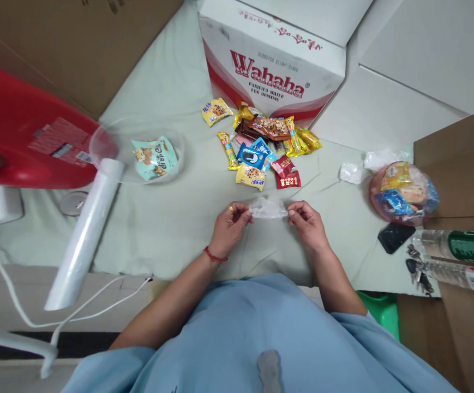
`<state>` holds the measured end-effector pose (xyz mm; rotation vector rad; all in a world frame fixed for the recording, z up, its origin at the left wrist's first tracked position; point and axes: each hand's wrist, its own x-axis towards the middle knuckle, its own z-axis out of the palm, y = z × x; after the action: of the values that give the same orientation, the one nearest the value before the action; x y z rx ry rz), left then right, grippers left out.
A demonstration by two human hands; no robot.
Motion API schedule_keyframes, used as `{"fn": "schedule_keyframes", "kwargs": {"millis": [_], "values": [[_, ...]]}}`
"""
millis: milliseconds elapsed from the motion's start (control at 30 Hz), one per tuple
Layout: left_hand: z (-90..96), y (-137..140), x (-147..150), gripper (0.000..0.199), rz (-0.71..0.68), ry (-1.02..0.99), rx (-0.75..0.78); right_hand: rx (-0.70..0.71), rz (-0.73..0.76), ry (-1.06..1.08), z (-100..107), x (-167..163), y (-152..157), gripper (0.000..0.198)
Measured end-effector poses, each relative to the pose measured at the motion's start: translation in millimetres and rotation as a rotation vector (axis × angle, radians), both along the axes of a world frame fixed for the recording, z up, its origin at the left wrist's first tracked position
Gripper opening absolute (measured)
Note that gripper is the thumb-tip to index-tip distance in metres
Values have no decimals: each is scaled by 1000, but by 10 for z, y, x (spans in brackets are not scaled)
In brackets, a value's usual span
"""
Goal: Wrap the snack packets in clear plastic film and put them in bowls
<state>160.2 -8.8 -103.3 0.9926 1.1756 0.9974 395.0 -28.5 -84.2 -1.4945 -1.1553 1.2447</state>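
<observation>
Between my two hands a small crumpled piece of clear plastic film (268,208) is stretched just above the cloth-covered table. My left hand (232,224) pinches its left end, and my right hand (305,222) pinches its right end. Whether it is a bag or a loose sheet I cannot tell. Just beyond it lies a pile of wrapped snacks: a yellow cookie packet (250,176), a blue packet (251,157), a red packet (288,180) and several others. Another yellow cookie packet (217,112) lies apart at the pile's far left.
A clear plastic bowl (179,164) with a teal packet (155,158) stands left, beside a plastic film roll (85,234) and red container (32,131). A Wahaha carton (273,71) stands behind. Right are a filled snack bowl (378,202), black phone (396,237), keys (419,270) and bottles (457,245).
</observation>
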Motion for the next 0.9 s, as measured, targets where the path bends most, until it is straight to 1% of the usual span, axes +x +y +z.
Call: {"fn": "schedule_keyframes", "kwargs": {"millis": [67, 133, 233, 300, 367, 433, 533, 600, 667, 700, 733, 767, 800, 833, 867, 900], "values": [[-16, -7, -27, 41, 25, -58, -3, -42, -1, 17, -18, 27, -5, 33], [-28, -22, -49, 42, 30, -85, 8, -60, -2, -13, -18, 43, -16, 36], [-25, -55, -62, 42, 5, -100, 37, 20, -61, -118, 20, 38, -11, 39], [-8, -76, -59, 41, -31, -105, 61, 70, -96, -170, 45, 16, 24, 45], [11, -94, -55, 41, -67, -107, 85, 46, -108, -149, 48, -15, 80, 52], [19, -109, -67, 42, -93, -100, 103, -30, -54, -76, 29, -45, 138, 56], [-9, -131, -136, 37, -117, -55, 87, -121, 78, -8, -5, -77, 191, 53], [-34, -148, -203, 28, -98, -6, 34, -123, 77, -22, -5, -93, 201, 49], [-28, -156, -254, 24, -20, 69, 31, -86, 49, -65, 18, -115, 199, 47], [-8, -152, -264, 27, 19, 128, 80, -63, 54, -92, 37, -130, 196, 45], [23, -141, -261, 33, 45, 203, 163, -42, 73, -121, 59, -148, 192, 43], [60, -122, -247, 40, 47, 288, 268, -24, 97, -146, 81, -168, 188, 41], [98, -94, -224, 45, 20, 374, 376, -11, 123, -165, 102, -188, 184, 40], [130, -59, -197, 45, -29, 448, 463, -4, 147, -177, 120, -206, 181, 39], [151, -19, -170, 40, -82, 504, 514, -1, 163, -181, 135, -219, 178, 38], [157, 22, -150, 31, -126, 537, 527, -1, 168, -178, 145, -225, 176, 38]]}}
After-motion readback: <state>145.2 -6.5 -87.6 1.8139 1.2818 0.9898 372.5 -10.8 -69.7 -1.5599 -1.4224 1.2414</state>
